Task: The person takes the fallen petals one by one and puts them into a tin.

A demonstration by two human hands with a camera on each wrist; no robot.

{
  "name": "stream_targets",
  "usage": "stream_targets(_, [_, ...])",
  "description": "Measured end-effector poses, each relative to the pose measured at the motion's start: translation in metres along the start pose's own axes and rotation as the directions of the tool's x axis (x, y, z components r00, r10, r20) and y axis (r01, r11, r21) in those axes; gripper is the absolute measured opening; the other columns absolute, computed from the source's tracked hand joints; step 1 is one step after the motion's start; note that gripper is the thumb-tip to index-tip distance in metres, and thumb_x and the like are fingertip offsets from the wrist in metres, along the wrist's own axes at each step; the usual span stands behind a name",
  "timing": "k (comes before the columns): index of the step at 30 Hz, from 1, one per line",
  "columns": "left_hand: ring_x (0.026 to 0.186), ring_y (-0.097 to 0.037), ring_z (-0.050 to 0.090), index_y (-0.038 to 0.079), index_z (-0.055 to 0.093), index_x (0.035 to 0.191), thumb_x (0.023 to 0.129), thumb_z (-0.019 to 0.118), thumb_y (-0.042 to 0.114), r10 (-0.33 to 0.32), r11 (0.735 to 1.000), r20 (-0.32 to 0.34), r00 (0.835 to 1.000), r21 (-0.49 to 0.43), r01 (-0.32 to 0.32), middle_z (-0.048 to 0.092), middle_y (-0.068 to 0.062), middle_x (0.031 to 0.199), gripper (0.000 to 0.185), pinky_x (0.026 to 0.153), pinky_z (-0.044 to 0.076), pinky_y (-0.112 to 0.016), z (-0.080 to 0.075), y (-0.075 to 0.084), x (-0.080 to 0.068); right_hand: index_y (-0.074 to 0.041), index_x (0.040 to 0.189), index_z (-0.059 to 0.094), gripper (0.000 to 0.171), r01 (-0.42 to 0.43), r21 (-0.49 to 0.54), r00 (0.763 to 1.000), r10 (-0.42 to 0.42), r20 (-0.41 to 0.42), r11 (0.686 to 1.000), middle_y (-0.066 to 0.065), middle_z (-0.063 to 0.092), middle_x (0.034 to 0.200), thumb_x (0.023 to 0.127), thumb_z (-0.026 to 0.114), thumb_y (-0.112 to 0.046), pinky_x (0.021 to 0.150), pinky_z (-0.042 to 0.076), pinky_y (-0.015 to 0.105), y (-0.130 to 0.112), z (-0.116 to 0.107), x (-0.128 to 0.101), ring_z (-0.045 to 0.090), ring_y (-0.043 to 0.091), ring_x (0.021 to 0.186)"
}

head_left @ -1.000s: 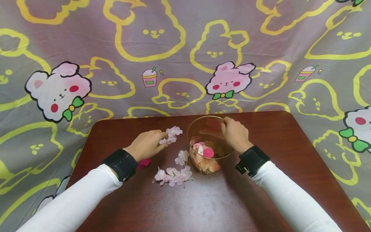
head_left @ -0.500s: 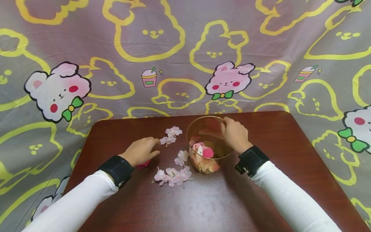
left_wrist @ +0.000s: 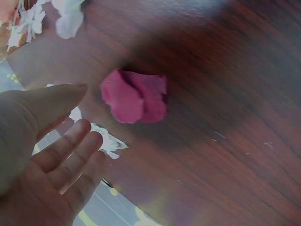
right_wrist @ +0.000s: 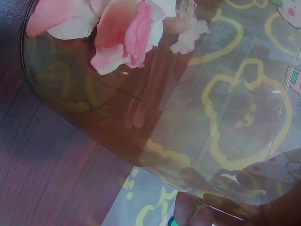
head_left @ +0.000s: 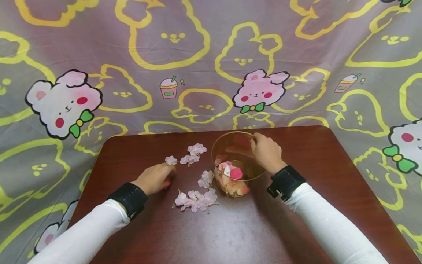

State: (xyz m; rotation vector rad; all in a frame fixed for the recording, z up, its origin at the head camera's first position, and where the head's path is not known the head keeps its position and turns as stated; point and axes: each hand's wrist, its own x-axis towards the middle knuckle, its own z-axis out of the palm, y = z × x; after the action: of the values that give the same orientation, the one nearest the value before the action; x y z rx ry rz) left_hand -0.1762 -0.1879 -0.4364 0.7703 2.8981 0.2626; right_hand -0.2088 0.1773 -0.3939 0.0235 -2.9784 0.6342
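**Petal on the desk, bowl being steadied**

Petal (left_wrist: pixel 135 96), deep pink and crumpled, is lying flat on the desk (head_left: pixel 230 227), just beside the left hand (head_left: pixel 152 178). In the head view we are seeing only a sliver of it at the fingertips (head_left: pixel 166 183). The wrist view is showing that hand's fingers (left_wrist: pixel 70 150) straight and relaxed, the thumb stretched toward the petal but apart from it, so we are judging the hand to be holding nothing.

We are watching the right hand (head_left: pixel 267 152) curl its fingers over the far rim of the glass bowl (head_left: pixel 235 165). The right wrist view is catching fingertips (right_wrist: pixel 193 214) pressing the clear wall from outside. We are reading that hold as a brace, keeping the light bowl from sliding.

Inside the bowl, loose petals (right_wrist: pixel 117 28) are piling up in pale pink, cream and one brighter pink; they are looking thin, soft, cloth-like. The bowl is round, smooth and transparent with an amber tint.

Blossom sprigs (head_left: pixel 196 200) in whitish pink are lying between the hands, with smaller clusters (head_left: pixel 194 154) further back and one single floret (head_left: pixel 170 160) just beyond the left fingertips. Dark reddish wood grain is showing on the desk, with a dull sheen. A printed cloth (head_left: pixel 197 55) of bears and rabbits is hanging behind.
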Motion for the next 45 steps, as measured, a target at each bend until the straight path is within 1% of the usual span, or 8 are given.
stream_targets(4, [0.091,-0.028,0.069,0.004,0.07,0.107,0.08,0.077,0.0,-0.005,1.0,-0.007,1.0,-0.013,0.005,0.072,-0.012,0.099,0.028,0.081,0.058,-0.047,0.006,-0.004,-0.003,-0.009,0.097,0.061,0.021,-0.006,-0.002,1.0,0.006,0.006,1.0,0.009,0.059,0.074,0.104,0.052,-0.026,0.051,0.035,0.035,0.0,0.0,-0.001,0.059,0.027,0.066])
stream_targets(10, [0.089,-0.031,0.069,0.004,0.069,0.104,0.082,0.077,0.001,0.013,1.0,-0.027,1.0,-0.003,-0.013,0.071,-0.013,0.098,0.024,0.081,0.058,-0.048,0.017,-0.01,-0.007,-0.009,0.095,0.061,0.021,-0.007,0.002,1.0,0.007,0.006,1.0,0.008,0.059,0.073,0.104,0.052,-0.025,0.051,0.035,0.034,0.0,-0.001,0.0,0.058,0.027,0.065])
stream_targets(16, [0.085,-0.028,0.067,0.006,0.069,0.105,0.077,0.084,0.003,-0.011,0.999,-0.002,1.0,0.041,0.011,0.069,-0.013,0.099,0.032,0.08,0.059,-0.047,0.024,-0.012,-0.007,-0.009,0.096,0.062,0.021,-0.005,0.004,1.0,0.005,0.01,1.0,0.008,0.061,0.075,0.104,0.051,-0.025,0.051,0.036,0.035,0.0,-0.002,0.0,0.059,0.027,0.066])
stream_targets(19, [0.081,-0.025,0.066,0.007,0.068,0.098,0.076,0.085,0.003,-0.009,0.999,-0.002,1.0,0.049,0.009,0.068,-0.01,0.093,0.029,0.077,0.059,-0.044,0.026,-0.012,-0.008,-0.009,0.097,0.062,0.021,-0.01,0.0,1.0,0.01,0.013,1.0,0.009,0.061,0.075,0.104,0.051,-0.026,0.051,0.036,0.035,0.0,-0.002,0.0,0.059,0.027,0.067])
stream_targets(23, [0.073,-0.02,0.06,0.008,0.065,0.089,0.076,0.084,0.001,-0.011,0.999,0.003,1.0,0.04,0.011,0.063,-0.004,0.081,0.024,0.069,0.055,-0.039,0.028,-0.013,-0.009,-0.009,0.098,0.062,0.021,-0.016,-0.006,1.0,0.016,0.016,1.0,0.009,0.061,0.077,0.104,0.051,-0.026,0.052,0.038,0.036,0.0,-0.002,0.0,0.06,0.029,0.069])
stream_targets(29, [0.066,-0.016,0.054,0.01,0.063,0.081,0.079,0.077,-0.006,-0.006,1.0,-0.006,1.0,0.01,0.006,0.059,-0.001,0.073,0.021,0.062,0.049,-0.034,0.027,-0.014,-0.012,-0.008,0.101,0.063,0.021,-0.014,-0.004,1.0,0.014,0.018,1.0,0.009,0.062,0.077,0.104,0.052,-0.026,0.052,0.038,0.035,-0.001,-0.002,0.0,0.06,0.028,0.069])
stream_targets(35, [0.064,-0.016,0.052,0.01,0.063,0.081,0.08,0.071,-0.009,0.001,1.0,-0.027,1.0,-0.03,-0.001,0.058,0.0,0.071,0.021,0.06,0.046,-0.033,0.019,-0.013,-0.009,-0.008,0.1,0.062,0.021,-0.01,-0.002,1.0,0.01,0.018,1.0,0.008,0.059,0.075,0.104,0.052,-0.025,0.051,0.035,0.034,-0.001,-0.001,0.0,0.058,0.027,0.066])
stream_targets(45, [0.067,-0.015,0.055,0.009,0.065,0.087,0.081,0.075,-0.005,0.042,0.997,-0.099,0.994,-0.065,-0.048,0.061,-0.001,0.074,0.018,0.062,0.047,-0.03,-0.001,0.0,0.004,-0.01,0.095,0.06,0.021,-0.005,0.003,1.0,0.005,0.01,1.0,0.007,0.057,0.072,0.104,0.05,-0.025,0.051,0.034,0.034,0.0,-0.001,0.0,0.056,0.026,0.064])
